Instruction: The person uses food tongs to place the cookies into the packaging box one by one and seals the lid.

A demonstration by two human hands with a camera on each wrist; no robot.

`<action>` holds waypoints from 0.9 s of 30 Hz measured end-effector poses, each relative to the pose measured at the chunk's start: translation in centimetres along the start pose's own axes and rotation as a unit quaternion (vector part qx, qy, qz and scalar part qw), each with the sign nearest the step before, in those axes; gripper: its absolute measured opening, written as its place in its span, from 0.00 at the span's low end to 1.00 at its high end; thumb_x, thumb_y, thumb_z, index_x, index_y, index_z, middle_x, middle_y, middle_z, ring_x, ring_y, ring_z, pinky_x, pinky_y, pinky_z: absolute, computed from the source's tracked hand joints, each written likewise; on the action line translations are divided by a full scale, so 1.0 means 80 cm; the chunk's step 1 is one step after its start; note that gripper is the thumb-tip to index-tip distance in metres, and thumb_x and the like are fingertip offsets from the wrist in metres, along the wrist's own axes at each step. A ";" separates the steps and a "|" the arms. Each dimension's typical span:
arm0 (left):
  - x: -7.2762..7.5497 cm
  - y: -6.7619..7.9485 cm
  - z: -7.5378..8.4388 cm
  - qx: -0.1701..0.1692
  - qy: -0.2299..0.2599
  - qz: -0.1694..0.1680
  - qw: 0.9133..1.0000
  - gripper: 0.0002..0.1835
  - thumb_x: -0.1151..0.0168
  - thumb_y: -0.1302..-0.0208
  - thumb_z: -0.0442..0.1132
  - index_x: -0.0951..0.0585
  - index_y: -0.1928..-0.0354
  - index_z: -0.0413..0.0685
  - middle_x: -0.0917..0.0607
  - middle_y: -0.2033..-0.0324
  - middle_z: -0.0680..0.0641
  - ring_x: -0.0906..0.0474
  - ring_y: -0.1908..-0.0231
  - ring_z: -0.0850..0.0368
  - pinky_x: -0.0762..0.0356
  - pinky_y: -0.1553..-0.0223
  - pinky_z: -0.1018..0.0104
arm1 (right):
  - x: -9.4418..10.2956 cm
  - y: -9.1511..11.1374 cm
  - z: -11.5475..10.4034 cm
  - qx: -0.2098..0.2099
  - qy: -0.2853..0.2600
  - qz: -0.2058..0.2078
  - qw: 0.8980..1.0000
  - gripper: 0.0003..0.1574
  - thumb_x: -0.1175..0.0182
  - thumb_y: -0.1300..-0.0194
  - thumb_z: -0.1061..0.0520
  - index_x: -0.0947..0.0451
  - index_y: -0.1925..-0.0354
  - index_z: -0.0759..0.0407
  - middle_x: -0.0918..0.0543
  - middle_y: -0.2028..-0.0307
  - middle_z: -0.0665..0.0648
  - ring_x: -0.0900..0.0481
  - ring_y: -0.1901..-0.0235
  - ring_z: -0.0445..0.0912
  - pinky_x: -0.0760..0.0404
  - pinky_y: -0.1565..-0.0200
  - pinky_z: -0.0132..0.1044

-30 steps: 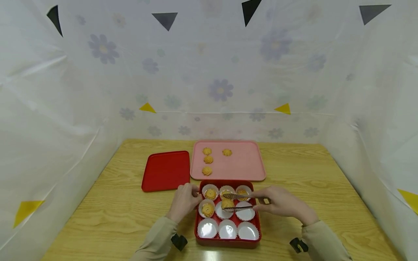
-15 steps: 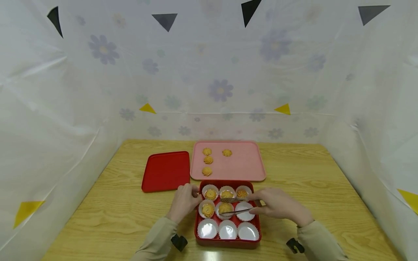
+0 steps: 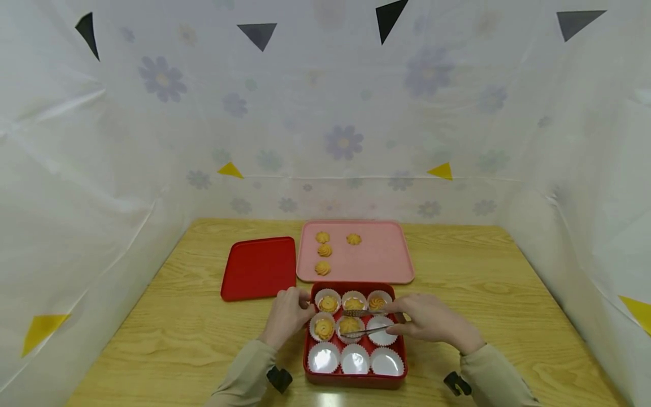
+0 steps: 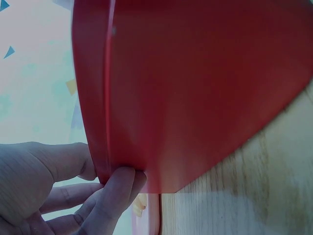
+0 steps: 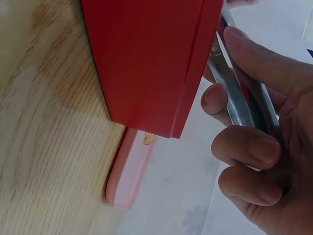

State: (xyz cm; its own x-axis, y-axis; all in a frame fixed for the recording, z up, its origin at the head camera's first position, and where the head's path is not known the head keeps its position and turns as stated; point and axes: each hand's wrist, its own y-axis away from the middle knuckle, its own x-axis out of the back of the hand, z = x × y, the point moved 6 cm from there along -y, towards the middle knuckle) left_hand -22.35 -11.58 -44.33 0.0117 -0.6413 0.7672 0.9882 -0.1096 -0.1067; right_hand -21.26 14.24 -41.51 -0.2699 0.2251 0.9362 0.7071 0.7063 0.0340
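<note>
A red box (image 3: 356,381) holds rows of white paper cups (image 3: 354,359). My left hand (image 3: 286,315) pinches its left wall near the far corner, thumb and fingers on either side of the rim in the left wrist view. My right hand (image 3: 434,323) grips metal tongs (image 5: 237,100), fingers curled round the handles. The tong arms stand apart over the box, one on each side of a swirled butter cookie (image 3: 348,324) in the middle cup. More cookies sit in the back-row cups and the middle-left cup; the front-row and middle-right cups are bare.
Behind the box lies a pink tray (image 3: 381,254) with several cookies (image 3: 324,250) on its left half. A flat red lid (image 3: 259,268) lies left of the tray. White sheeting with flower prints encloses the wooden table (image 3: 458,254).
The tongs have lowered the cookie into the middle cup, and their arms have spread apart around it. My right hand has shifted slightly left; my left hand stays on the box.
</note>
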 end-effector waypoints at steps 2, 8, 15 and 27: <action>0.000 0.000 0.000 0.000 0.002 -0.001 1.000 0.08 0.33 0.46 0.31 0.12 0.63 0.37 0.10 0.70 0.43 0.17 0.70 0.57 0.19 0.70 0.65 | 0.000 0.000 0.000 -0.001 0.001 0.001 1.000 0.23 0.32 0.37 0.44 0.15 0.46 0.52 0.17 0.70 0.40 0.33 0.73 0.31 0.31 0.69 0.30; 0.000 0.000 0.001 0.001 0.001 -0.003 1.000 0.08 0.33 0.46 0.31 0.12 0.63 0.37 0.10 0.70 0.43 0.18 0.70 0.57 0.19 0.70 0.66 | 0.000 0.000 0.000 -0.007 0.000 0.003 1.000 0.23 0.32 0.38 0.45 0.15 0.47 0.52 0.23 0.73 0.37 0.36 0.75 0.31 0.34 0.71 0.28; 0.000 -0.001 0.001 -0.006 -0.005 0.003 1.000 0.07 0.32 0.46 0.31 0.12 0.65 0.37 0.11 0.72 0.44 0.18 0.71 0.58 0.21 0.71 0.66 | -0.001 -0.001 -0.001 -0.005 0.007 0.002 1.000 0.23 0.30 0.39 0.45 0.14 0.48 0.51 0.12 0.62 0.45 0.28 0.70 0.31 0.30 0.70 0.30; 0.000 0.000 0.000 0.002 -0.003 0.000 1.000 0.08 0.33 0.46 0.31 0.12 0.64 0.38 0.11 0.72 0.44 0.18 0.71 0.57 0.21 0.70 0.66 | -0.002 0.002 0.005 -0.004 -0.024 0.001 1.000 0.24 0.32 0.37 0.45 0.15 0.45 0.51 0.11 0.60 0.46 0.27 0.70 0.33 0.29 0.67 0.31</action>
State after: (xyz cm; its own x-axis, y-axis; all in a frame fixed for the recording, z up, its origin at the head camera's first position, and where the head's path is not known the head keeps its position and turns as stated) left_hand -22.32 -11.58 -44.29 0.0130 -0.6361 0.7715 0.9890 -0.1057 -0.1038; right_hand -21.34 14.58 -41.76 -0.2989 0.2582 0.9187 0.7125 0.7008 0.0348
